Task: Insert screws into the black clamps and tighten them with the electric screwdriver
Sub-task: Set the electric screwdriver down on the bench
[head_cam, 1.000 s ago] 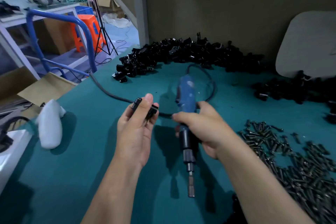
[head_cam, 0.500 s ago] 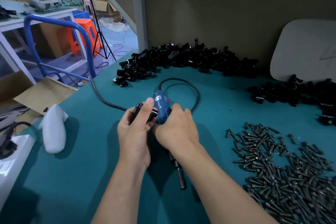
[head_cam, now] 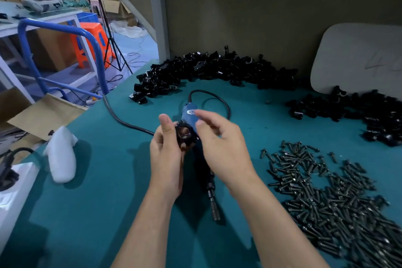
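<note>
Change: 1 s ago the right hand point(head_cam: 224, 148) was clenched on the electric screwdriver point(head_cam: 191, 116), tool held up off the surface point(head_cam: 104, 213). Half a sec ago it was bringing the tool down next to the left hand point(head_cam: 166, 154). Now the driver lies flat on the surface: blue body pointing away, bit point(head_cam: 214, 213) toward the person, middle hidden under both hands. The right hand has released it. Its fingers are loose & spread over the blue body, thumb and index close to the clamp; can't tell if they touch it.

The left hand does the same job as before: it's grasping one black clamp point(head_cam: 185, 135) btwn thumb and fingers, raised above the driver, round opening toward the camera. Screw already in it or not? Can't tell, too dark.

What it means: the tool is parked, so no tightening right now. Prob. this is the screw-insert step for this clamp. The right hand is free to fetch from the screw pile point(head_cam: 326, 191), which is on the surface to the right, near. After that the driver needs grasping again, w/ the bit lined up on the screw head. The cable point(head_cam: 121, 118) loops behind the tool and could drag on pickup.

Stock: a clamp heap point(head_cam: 206, 72) lies along the back wall and a second heap point(head_cam: 359, 113) at far right. Can't tell which are done, so progress is unclear.
</note>
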The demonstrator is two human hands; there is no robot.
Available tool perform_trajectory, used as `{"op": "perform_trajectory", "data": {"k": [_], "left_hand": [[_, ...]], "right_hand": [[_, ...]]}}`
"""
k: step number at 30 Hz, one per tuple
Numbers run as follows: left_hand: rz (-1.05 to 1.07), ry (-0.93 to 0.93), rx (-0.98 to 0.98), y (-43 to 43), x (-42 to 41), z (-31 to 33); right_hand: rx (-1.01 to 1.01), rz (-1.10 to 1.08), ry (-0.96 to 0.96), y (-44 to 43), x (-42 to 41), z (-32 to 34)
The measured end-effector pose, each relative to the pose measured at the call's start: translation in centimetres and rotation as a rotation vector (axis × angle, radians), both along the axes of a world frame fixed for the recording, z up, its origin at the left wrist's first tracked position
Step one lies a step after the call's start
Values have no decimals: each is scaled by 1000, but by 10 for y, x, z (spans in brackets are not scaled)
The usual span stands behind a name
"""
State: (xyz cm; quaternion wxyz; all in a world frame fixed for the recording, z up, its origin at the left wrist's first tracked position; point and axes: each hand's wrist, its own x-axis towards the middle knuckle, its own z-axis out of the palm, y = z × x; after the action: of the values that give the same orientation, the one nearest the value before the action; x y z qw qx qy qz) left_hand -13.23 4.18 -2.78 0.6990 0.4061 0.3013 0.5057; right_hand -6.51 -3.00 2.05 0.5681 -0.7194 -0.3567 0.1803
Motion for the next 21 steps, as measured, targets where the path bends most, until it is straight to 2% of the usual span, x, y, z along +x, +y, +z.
{"op": "perform_trajectory", "data": {"k": [3, 6, 10, 14, 18, 21], "left_hand": [[1, 132, 115, -13, 4, 9], [-3, 257, 327, -35, 10, 27], [-272, 332, 603, -83, 32, 51], [-488, 342, 717, -160, 72, 62], [-705, 317, 762, -260, 112, 60], [-926, 312, 808, -324, 133, 49]], "right_hand": [[11, 50, -35, -21, -6, 4], [72, -61, 31, -49, 3, 7], [198, -235, 169, -106, 24, 11], [369, -536, 248, -189, 50, 11], [422, -910, 133, -284, 67, 5], [355, -1135, 46, -352, 73, -3]]}}
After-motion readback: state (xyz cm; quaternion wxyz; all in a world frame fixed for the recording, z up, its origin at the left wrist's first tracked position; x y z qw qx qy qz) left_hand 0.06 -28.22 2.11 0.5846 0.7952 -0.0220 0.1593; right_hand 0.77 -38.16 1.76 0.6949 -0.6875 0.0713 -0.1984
